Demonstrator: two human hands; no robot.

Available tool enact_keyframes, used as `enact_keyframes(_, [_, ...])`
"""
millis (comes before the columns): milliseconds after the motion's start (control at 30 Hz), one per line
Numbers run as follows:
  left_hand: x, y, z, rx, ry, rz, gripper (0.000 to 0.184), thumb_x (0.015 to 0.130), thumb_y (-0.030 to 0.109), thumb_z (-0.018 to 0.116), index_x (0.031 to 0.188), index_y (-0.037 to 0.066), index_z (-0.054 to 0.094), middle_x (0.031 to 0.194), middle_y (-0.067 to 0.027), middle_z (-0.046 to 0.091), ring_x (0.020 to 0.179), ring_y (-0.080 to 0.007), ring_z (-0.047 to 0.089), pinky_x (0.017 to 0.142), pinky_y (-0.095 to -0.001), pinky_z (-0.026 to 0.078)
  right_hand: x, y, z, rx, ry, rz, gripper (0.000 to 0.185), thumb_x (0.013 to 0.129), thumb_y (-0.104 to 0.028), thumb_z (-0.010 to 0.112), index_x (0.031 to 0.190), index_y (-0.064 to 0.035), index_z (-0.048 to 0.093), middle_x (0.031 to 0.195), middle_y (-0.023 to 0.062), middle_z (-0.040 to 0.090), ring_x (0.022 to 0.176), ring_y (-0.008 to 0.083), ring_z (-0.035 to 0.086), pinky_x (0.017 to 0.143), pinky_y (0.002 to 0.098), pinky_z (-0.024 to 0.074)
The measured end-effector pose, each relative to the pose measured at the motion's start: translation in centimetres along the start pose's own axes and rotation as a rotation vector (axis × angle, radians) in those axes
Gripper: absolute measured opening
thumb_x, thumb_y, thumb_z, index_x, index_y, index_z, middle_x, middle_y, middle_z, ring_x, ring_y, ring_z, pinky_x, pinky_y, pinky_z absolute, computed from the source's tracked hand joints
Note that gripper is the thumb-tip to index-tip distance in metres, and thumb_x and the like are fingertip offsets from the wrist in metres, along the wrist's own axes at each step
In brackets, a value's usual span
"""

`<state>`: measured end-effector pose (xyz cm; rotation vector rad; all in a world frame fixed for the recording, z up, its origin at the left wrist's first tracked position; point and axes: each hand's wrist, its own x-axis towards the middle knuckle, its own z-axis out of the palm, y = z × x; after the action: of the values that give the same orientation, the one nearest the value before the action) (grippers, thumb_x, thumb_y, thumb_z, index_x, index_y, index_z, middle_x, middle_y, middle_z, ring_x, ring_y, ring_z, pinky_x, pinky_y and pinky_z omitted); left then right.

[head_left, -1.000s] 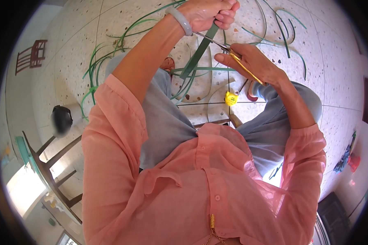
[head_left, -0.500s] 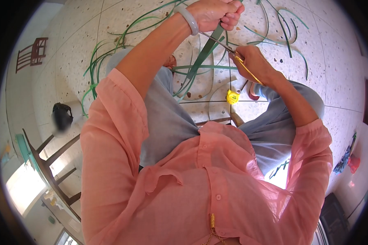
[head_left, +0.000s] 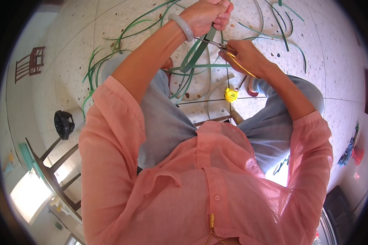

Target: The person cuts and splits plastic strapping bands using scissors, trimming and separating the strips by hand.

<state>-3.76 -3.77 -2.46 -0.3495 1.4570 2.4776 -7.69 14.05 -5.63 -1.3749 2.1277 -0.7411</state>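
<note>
My left hand (head_left: 206,17), with a pale bangle at the wrist, is closed round the upper end of a flat green strip (head_left: 198,53). The strip hangs slanting down over the floor between my knees. Closed on the yellow-handled scissors (head_left: 233,59) is my right hand (head_left: 249,58), just below and right of the left one. Their metal blades point left and cross the strip a little beneath my left fingers. I cannot tell whether the blades have cut into it.
Several loose green strips (head_left: 95,67) lie across the speckled tile floor (head_left: 143,45). A yellow tape measure (head_left: 231,94) rests between my feet. At the left are a black bag (head_left: 64,124), a dark wooden chair (head_left: 30,64) and a wooden frame (head_left: 58,163).
Both hands have shifted slightly left in the view, along with the strip and scissors. The scissors lie flatter, and the view itself has moved a little.
</note>
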Motion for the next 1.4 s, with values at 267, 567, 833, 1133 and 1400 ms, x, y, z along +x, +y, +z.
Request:
enact_keyframes(267, [0.1,-0.2,-0.3,-0.02,0.01,0.02,0.023,0.1,0.023,0.035,0.083,0.01,0.043,0.062,0.0041,0.032,0.053,-0.0068,0.029,0.049,-0.021,0.029,-0.5,-1.1,0.1,-0.029,-0.003,0.075,0.035,0.088,-0.024,0.057,0.069,0.0042,0.054,0.056,0.0175,0.05,0.048,0.0256,0.044,0.05,0.0385,0.0367])
enact_keyframes(567, [0.1,-0.6,-0.6,-0.013,-0.061,-0.034,0.022,0.1,0.021,0.033,0.084,0.01,0.043,0.062,0.0036,0.033,0.053,-0.0073,0.03,0.05,-0.0224,0.03,-0.8,1.4,1.8,0.014,0.066,-0.037,0.02,0.079,-0.01,0.057,0.066,0.0043,0.052,0.058,0.0215,0.051,0.049,0.0334,0.045,0.05,0.0406,0.0376])
enact_keyframes(833, [0.8,-0.6,-1.4,-0.174,-0.077,-0.099,0.021,0.1,0.02,0.033,0.084,0.009,0.041,0.062,0.0036,0.032,0.053,-0.0082,0.03,0.051,-0.023,0.031,-1.8,1.8,2.1,0.056,0.078,-0.016,0.018,0.076,-0.009,0.058,0.065,0.0034,0.052,0.06,0.0221,0.053,0.053,0.0361,0.05,0.051,0.0397,0.0402])
enact_keyframes(1133, [-0.1,0.8,-2.1,-0.045,0.098,-0.001,0.022,0.099,0.021,0.035,0.086,0.007,0.045,0.068,-0.0005,0.042,0.06,-0.012,0.041,0.058,-0.0281,0.041,-2.0,4.6,1.9,-0.02,0.207,0.081,0.036,0.083,-0.031,0.061,0.069,0.0019,0.054,0.058,0.0146,0.053,0.049,0.0249,0.049,0.048,0.0355,0.0386])
enact_keyframes(1400, [-1.3,-2.5,0.4,0.273,0.012,-0.111,0.03,0.089,0.023,0.061,0.102,-0.004,0.061,0.094,-0.0114,0.064,0.085,-0.0219,0.065,0.078,-0.0315,0.053,0.8,1.5,-0.9,0.985,0.412,0.396,0.026,0.087,-0.028,0.061,0.084,-0.0024,0.06,0.067,0.0023,0.054,0.055,0.0072,0.048,0.05,0.0213,0.0395])
